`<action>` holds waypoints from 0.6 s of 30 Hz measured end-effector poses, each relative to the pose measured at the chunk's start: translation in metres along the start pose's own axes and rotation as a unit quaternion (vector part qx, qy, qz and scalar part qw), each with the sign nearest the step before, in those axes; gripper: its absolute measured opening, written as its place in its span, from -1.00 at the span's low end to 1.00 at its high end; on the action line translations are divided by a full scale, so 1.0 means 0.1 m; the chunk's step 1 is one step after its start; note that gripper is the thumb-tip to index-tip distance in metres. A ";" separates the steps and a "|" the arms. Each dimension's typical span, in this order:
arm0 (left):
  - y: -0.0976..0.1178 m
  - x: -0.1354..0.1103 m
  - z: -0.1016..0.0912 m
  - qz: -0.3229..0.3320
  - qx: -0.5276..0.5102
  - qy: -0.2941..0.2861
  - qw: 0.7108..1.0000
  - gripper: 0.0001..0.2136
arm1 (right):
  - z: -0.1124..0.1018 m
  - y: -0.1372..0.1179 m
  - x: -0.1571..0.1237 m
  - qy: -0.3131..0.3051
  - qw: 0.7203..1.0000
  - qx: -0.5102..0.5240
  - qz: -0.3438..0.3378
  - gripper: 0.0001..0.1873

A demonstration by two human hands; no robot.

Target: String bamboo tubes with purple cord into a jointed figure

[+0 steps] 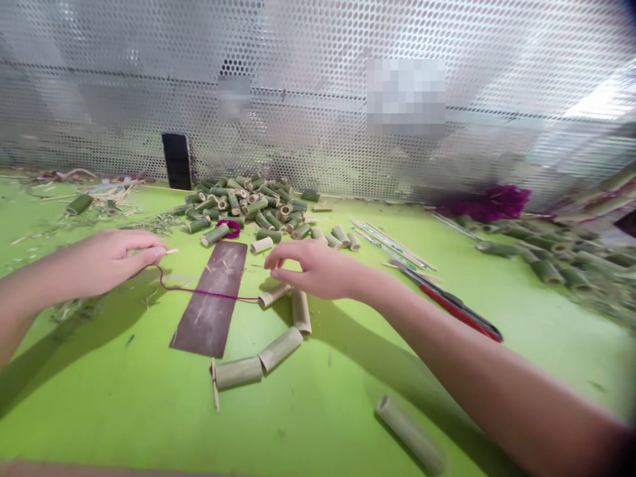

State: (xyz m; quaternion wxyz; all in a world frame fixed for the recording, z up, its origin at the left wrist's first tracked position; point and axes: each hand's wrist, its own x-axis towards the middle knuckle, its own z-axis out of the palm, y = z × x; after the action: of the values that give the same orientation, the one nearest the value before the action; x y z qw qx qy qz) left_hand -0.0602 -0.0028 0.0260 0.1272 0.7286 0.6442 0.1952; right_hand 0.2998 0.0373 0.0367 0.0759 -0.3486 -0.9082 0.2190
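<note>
Across the green tabletop (149,417), bamboo tubes (281,349) curve along purple cord (199,291); threading seems under way. The left hand (112,262) pinches a slim stick (171,251); the right hand (318,268) hovers by the tubes, fingers parted. Adding another would need its grasp.

Purple cord (213,293) from L hand (122,258) w/ stick (171,251) to bamboo pcs (273,296) nr R hand (318,268)

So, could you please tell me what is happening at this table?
The person's left hand pinches a thin stick, and a purple cord runs from that hand across a dark strip to a curved row of bamboo pieces. The right hand hovers by the row's far end, with nothing visible in its grip. A bamboo heap lies behind on the green table.
</note>
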 end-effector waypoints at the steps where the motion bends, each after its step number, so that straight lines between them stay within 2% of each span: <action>1: -0.02 0.01 -0.04 0.004 0.035 -0.019 0.999 -0.62 | 0.01 0.00 -0.01 -0.004 1.000 -0.007 0.002 -0.76; 3: -0.03 0.03 -0.13 -0.011 0.105 -0.019 0.994 -0.58 | 0.00 0.00 -0.04 -0.006 1.000 -0.022 0.004 -0.75; 6: 0.05 0.03 -0.28 -0.090 0.171 0.047 0.980 -0.57 | -0.04 0.04 -0.09 0.010 0.999 -0.037 0.009 -0.74; 8: 0.12 0.01 -0.33 -0.137 0.186 0.074 0.970 -0.57 | -0.08 0.09 -0.14 0.029 0.999 -0.044 0.009 -0.75; 10: 0.19 0.00 -0.31 -0.143 0.163 0.085 0.972 -0.60 | -0.12 0.14 -0.21 0.047 0.998 -0.048 0.005 -0.74; 13: 0.28 -0.03 -0.16 -0.076 0.108 0.060 0.989 -0.64 | -0.16 0.22 -0.34 0.062 0.997 -0.052 0.018 -0.72; 16: 0.41 -0.07 0.08 0.021 0.066 -0.030 0.997 -0.65 | -0.15 0.26 -0.45 0.054 0.995 -0.061 0.055 -0.70; 18: 0.52 -0.09 0.25 0.099 0.059 -0.084 0.990 -0.64 | -0.13 0.26 -0.49 0.052 0.994 -0.061 0.072 -0.69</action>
State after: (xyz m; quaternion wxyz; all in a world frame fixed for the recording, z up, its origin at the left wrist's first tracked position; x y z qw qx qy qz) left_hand -0.0032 -0.0172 0.0253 0.1179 0.8086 0.5665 0.1069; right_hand 0.3559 0.0258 0.0369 0.0858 -0.4284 -0.8869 0.1499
